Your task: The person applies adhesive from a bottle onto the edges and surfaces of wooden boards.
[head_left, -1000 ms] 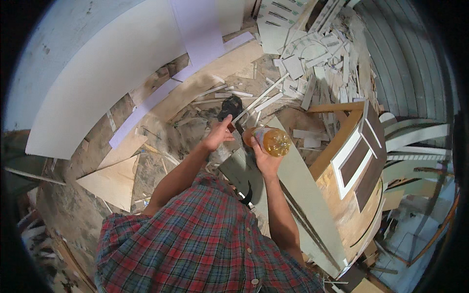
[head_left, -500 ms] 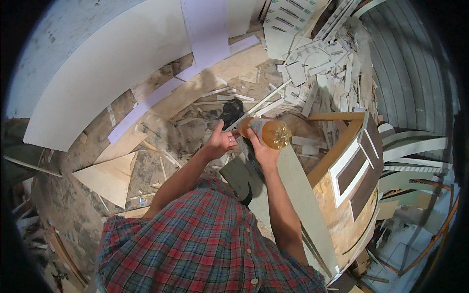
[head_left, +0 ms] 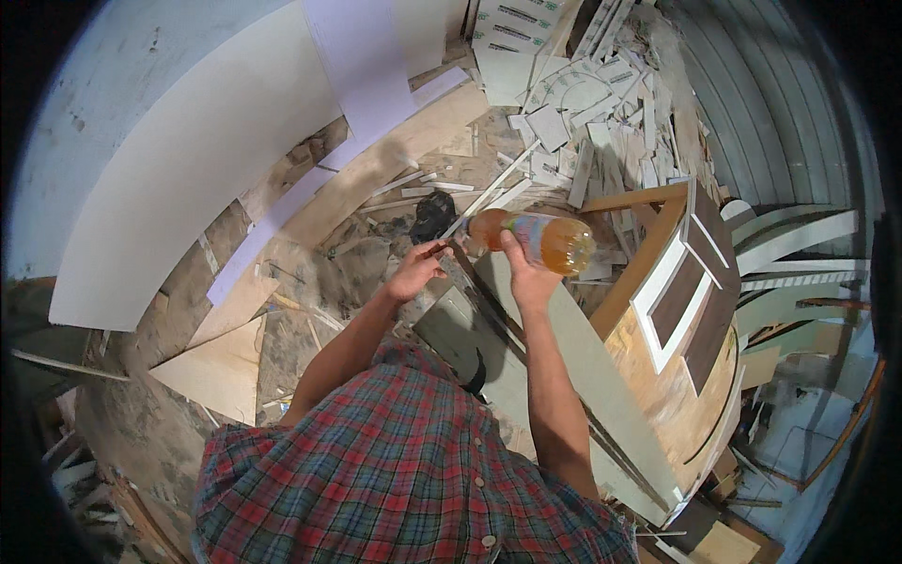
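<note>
A clear plastic bottle (head_left: 545, 235) of orange-yellow drink, with a printed label round its middle, lies tilted nearly sideways in my right hand (head_left: 532, 280). My right thumb is over its near side, its base points right and its neck end points left. My left hand (head_left: 413, 274) is apart from the bottle, just left of the neck end. Its fingers are bent together, and something small and dark shows at the fingertips, too small to name. Beyond the hands a black crumpled bag or cloth (head_left: 435, 216) lies on the floor.
Long pale green boards (head_left: 583, 362) lean beside my right arm, next to a wooden table (head_left: 648, 395) bearing white and brown panels (head_left: 672, 329). White offcuts (head_left: 564, 141) are heaped at the far right. Large sheets (head_left: 216, 160) stand along the left wall, and a triangular plywood piece (head_left: 216, 367) lies on the littered floor.
My right hand has moved the bottle to the right, away from my left hand. My left fingers have curled in from a more spread pose. The view has shifted slightly.
</note>
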Available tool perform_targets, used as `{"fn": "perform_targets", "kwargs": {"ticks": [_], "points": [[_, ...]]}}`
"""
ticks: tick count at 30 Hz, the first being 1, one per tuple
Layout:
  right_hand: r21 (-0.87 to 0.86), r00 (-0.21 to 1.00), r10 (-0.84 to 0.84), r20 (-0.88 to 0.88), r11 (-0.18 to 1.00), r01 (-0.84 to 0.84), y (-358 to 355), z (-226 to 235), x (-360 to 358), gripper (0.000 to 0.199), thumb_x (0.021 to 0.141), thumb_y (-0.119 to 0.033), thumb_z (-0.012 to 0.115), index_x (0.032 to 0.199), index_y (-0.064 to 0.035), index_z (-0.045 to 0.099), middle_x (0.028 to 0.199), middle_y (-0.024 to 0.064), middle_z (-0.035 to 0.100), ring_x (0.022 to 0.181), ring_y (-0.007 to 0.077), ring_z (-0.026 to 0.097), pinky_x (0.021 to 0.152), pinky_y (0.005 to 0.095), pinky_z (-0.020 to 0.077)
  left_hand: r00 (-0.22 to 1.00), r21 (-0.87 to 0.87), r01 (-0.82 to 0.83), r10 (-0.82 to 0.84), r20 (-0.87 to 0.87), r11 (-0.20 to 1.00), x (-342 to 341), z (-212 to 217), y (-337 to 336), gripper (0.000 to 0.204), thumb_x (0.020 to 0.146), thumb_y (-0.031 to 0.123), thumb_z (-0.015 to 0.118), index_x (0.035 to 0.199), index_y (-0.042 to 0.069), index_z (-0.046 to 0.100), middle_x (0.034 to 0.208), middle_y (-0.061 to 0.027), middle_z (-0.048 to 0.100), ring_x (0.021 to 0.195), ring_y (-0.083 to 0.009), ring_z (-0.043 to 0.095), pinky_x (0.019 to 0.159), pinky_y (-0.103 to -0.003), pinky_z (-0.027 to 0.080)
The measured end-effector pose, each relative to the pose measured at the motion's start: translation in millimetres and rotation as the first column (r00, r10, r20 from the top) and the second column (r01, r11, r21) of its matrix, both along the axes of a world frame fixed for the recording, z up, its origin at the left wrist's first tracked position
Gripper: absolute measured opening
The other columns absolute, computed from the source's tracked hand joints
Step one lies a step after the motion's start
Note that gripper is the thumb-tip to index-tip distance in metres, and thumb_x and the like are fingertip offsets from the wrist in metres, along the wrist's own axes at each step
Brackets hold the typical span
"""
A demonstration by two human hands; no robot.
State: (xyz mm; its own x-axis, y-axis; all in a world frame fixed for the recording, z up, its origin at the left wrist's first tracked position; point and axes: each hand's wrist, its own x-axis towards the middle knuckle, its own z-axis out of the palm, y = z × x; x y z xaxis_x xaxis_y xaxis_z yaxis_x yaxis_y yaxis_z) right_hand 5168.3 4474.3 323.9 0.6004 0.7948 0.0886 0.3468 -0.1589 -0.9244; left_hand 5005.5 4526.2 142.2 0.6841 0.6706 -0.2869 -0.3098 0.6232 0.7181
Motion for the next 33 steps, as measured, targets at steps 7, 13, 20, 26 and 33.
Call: {"fn": "perform_targets", "kwargs": {"ticks": [7,13,20,26,33], "points": [[-0.076,1.000,0.018,-0.006,0.997,-0.018,-47,-4,10,0.047,0.083,-0.025,0.081,0.118,-0.0007,0.063,0.115,0.0091,0.067,0.107,0.0212,0.062,0.098,0.0363,0.0463,0.997,-0.124,-0.050,0.056,0.047,0.991,-1,-5,-4,0.028,0.100,0.018,0.060,0.123,0.005,0.062,0.106,0.0023,0.065,0.088,-0.0066,0.059,0.079,-0.027,0.052],[-0.116,0.997,0.074,-0.028,0.990,-0.077,-34,-20,-5,0.052,0.081,-0.032,0.081,0.117,-0.0006,0.063,0.115,0.0110,0.067,0.109,0.0233,0.062,0.098,0.0371,0.0456,0.997,-0.029,-0.080,0.081,0.009,0.996,-8,15,-7,0.027,0.097,0.008,0.057,0.123,0.003,0.062,0.109,-0.0010,0.065,0.100,-0.0110,0.061,0.083,-0.029,0.052],[0.006,0.977,0.108,0.186,0.994,-0.111,14,2,-14,0.048,0.082,-0.031,0.079,0.117,-0.0013,0.064,0.112,0.0104,0.068,0.103,0.0244,0.063,0.095,0.0383,0.0466,0.994,0.086,-0.077,0.083,-0.072,0.993,-10,30,-2,0.033,0.096,0.008,0.056,0.129,0.002,0.060,0.115,-0.0042,0.065,0.107,-0.0141,0.061,0.087,-0.029,0.051],[0.165,0.993,-0.102,0.056,0.982,0.092,-27,26,24,0.042,0.083,-0.031,0.078,0.109,0.0002,0.067,0.109,0.0095,0.068,0.100,0.0235,0.063,0.094,0.0377,0.0466,0.993,0.213,0.040,-0.016,-0.114,0.976,-10,59,8,0.036,0.095,0.009,0.057,0.130,0.004,0.060,0.114,-0.0025,0.065,0.098,-0.0091,0.058,0.083,-0.024,0.047],[-0.080,0.969,-0.245,0.036,0.966,0.247,-140,-4,46,0.045,0.079,-0.019,0.082,0.114,0.0007,0.060,0.115,0.0108,0.064,0.108,0.0228,0.059,0.099,0.0390,0.0448,0.980,0.333,0.106,-0.041,-0.197,0.937,0,90,12,0.035,0.095,0.013,0.059,0.129,0.004,0.062,0.099,-0.0011,0.068,0.081,-0.0036,0.054,0.071,-0.020,0.040]]}}
